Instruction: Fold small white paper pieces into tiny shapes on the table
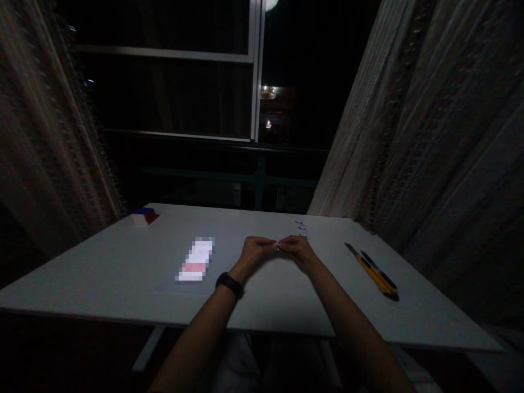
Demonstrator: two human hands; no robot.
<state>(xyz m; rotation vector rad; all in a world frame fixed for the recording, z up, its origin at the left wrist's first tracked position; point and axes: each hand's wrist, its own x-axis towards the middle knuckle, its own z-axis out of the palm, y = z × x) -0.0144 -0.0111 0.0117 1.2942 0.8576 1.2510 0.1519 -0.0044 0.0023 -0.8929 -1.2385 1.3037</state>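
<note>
Over the middle of the white table, my left hand [254, 250] and my right hand [300, 251] meet at their fingertips. Both hands are closed in a pinch on one small whitish piece [278, 245], which looks like a scrap of paper. The fingers cover most of it, and its exact kind is too small and dark to make out. Just beyond my right hand lie several small dark-marked bits [302, 228] in a short row. A black band [230, 285] circles my left wrist.
A lit, blurred-out screen [196, 261] lies left of my hands on the white table [282, 314]. To the right are a yellow utility knife [374, 274] with its blade out and a dark pen [379, 269]. A blue, white and red block [143, 216] sits far left.
</note>
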